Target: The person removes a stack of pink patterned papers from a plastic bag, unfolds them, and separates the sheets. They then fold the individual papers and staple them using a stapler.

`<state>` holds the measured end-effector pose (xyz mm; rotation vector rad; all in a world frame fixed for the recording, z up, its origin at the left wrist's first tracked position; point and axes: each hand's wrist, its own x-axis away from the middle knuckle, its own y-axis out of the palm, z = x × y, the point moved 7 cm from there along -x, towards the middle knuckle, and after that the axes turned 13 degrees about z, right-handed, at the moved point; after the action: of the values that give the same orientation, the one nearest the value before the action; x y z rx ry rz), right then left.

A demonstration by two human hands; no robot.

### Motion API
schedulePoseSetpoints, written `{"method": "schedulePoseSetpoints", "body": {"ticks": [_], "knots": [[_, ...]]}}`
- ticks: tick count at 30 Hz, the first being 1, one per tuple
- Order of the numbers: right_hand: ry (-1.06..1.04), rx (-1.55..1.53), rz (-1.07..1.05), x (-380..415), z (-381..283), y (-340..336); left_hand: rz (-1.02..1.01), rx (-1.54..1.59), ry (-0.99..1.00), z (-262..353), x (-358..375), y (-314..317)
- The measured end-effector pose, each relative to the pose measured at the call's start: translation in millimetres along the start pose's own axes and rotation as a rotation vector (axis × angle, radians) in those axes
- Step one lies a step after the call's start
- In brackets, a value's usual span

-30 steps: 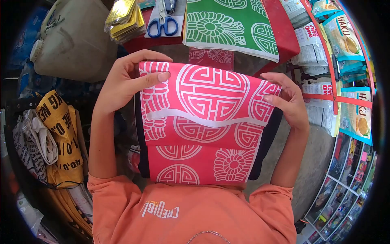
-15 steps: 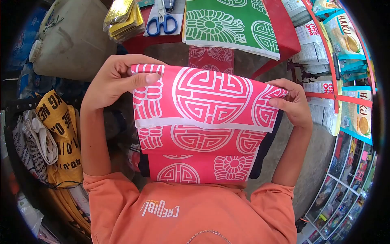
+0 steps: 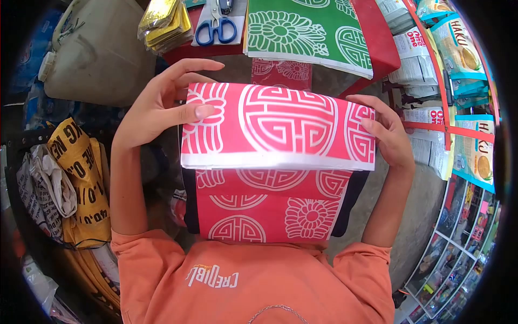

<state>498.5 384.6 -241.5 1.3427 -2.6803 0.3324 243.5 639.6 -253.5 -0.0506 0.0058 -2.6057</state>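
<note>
A pink patterned paper sheet [image 3: 291, 124] with white medallions and a white lower border is held up in front of me. At its left edge is my left hand [image 3: 156, 110], thumb on the front, index finger stretched above the top edge, other fingers partly hidden behind. My right hand [image 3: 389, 129] grips the right edge, thumb in front and fingers curled at the upper corner. Below, more pink patterned paper [image 3: 270, 216] lies across my lap, over dark cloth.
Ahead, a red stool [image 3: 380, 32] bears green patterned paper [image 3: 291, 35], blue-handled scissors [image 3: 217, 31] and gold packets [image 3: 167, 27]. A large plastic can [image 3: 102, 54] stands left, above yellow sacks [image 3: 81, 183]. Hanging snack packets [image 3: 464, 48] and a wire rack [image 3: 458, 232] are on the right.
The held sheet has shifted slightly right, and its lower border now hangs straighter. My left index finger has lifted off the top edge. My right hand keeps its hold.
</note>
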Motion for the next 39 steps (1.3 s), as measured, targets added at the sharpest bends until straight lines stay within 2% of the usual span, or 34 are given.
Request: {"method": "schedulePoseSetpoints", "body": {"ticks": [3,7,16,28,34,39], "knots": [[0.076,0.024,0.003,-4,12,-5,0.004,-0.082,-0.055,-7,-2,4],[0.107,0.017,0.014,-3,18,-11,0.007,-0.037,-0.067,-15,-5,2],[0.05,0.045,-0.029,0,17,-15,0.013,-0.01,-0.165,-18,-4,-4],[-0.017,0.074,-0.004,9,15,-16,0.028,-0.075,-0.158,-17,0,-15],[-0.032,0.063,-0.018,12,15,-18,-0.036,-0.115,-0.179,-29,-3,-20],[-0.014,0.066,0.028,13,16,-22,0.043,-0.045,-0.095,-20,-4,-13]]}}
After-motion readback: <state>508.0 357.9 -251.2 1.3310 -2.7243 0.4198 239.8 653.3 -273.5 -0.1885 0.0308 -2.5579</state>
